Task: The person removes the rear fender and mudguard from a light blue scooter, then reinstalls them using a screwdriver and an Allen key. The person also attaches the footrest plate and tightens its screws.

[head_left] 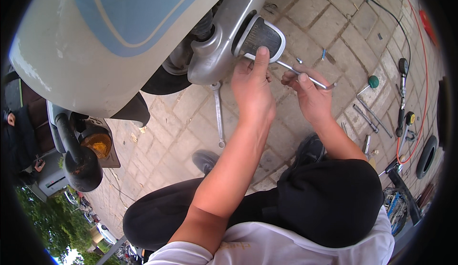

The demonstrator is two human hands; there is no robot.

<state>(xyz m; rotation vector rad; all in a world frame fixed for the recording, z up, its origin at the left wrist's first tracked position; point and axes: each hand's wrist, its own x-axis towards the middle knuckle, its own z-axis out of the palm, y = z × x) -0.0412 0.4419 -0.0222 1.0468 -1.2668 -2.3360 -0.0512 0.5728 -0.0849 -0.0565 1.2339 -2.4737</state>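
Note:
Before me is a scooter [157,7] with a cream and light-blue body and a silver cover [214,50]. A black ribbed pad with a silver rim [260,38] sits at the cover's end. My left hand [253,83] is closed on the pad's near edge, thumb on top and fingers curled beneath. In my right hand [312,93], also closed, is a slim silver rod-shaped tool with a bent end [310,78]. Its far end reaches the pad's rim near my left thumb; what it meets there is hidden. A combination spanner [219,114] lies on the paving below the cover.
Right of me on the bricks lie a green-handled screwdriver [373,82], metal rods [366,118], a gauge with a hose [403,67] and a red air line [426,79]. A small tyre [427,157] stands far right. An amber lamp [98,144] is at left.

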